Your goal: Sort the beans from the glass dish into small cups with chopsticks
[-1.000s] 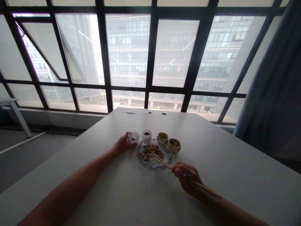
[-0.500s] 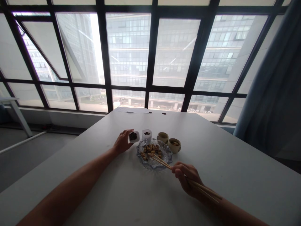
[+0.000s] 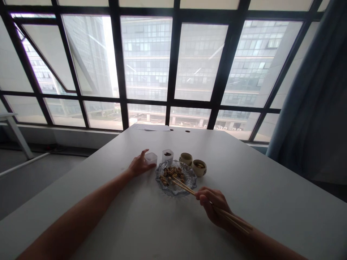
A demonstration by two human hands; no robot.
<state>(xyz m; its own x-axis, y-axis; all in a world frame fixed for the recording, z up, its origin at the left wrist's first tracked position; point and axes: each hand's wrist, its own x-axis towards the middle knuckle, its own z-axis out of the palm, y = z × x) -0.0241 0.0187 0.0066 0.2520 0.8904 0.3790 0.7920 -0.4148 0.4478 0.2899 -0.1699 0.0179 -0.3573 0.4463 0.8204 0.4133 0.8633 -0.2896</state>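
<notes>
My left hand (image 3: 138, 165) is wrapped round the left side of a small translucent plastic cup (image 3: 151, 159), thumb along its near side. The cup stands upright, and its contents do not show. In my right hand (image 3: 213, 204) is a pair of wooden chopsticks (image 3: 187, 188). Their tips are among brown nut-like pieces (image 3: 173, 174) in a scalloped clear glass dish (image 3: 192, 181); whether they pinch a piece I cannot tell.
Behind the dish is another plastic cup (image 3: 167, 156) with dark bits inside. Two beige ceramic cups, a farther one (image 3: 185, 158) and a nearer one (image 3: 199, 169) with pale pieces, stand to the right. White paper (image 3: 154, 127) lies at the table's far edge.
The plastic cup in my left hand has gone from tilted towards me, dark contents showing, to upright. My right hand and the chopsticks have hardly moved. The view has shifted slightly.
</notes>
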